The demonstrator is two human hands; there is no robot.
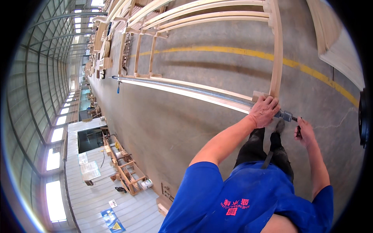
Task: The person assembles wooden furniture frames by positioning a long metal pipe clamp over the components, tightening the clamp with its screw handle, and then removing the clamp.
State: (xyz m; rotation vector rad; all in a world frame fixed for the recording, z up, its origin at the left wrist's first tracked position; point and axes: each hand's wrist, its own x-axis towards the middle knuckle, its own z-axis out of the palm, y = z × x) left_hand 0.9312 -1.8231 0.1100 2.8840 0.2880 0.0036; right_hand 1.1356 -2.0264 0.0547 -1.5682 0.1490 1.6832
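Note:
A long grey pipe clamp (202,92) runs along the lower rail of a pale wooden frame (276,54). My left hand (265,110) is closed over the near end of the clamp, by the corner where the rail meets the upright. A small wooden block (257,95) sits at that corner, just beyond my fingers. My right hand (305,133) grips the dark handle at the end of the clamp's screw, beyond the metal head (285,115). The clamp's far end, with a blue part (118,90), reaches the frame's other corner.
A yellow line (233,49) crosses the concrete floor behind the frame. Stacked timber (104,50) stands farther off. A wooden rack (126,167) and a white bucket (146,184) stand along the wall. At the right are a pale wooden piece (324,23) and a dark round object (364,116).

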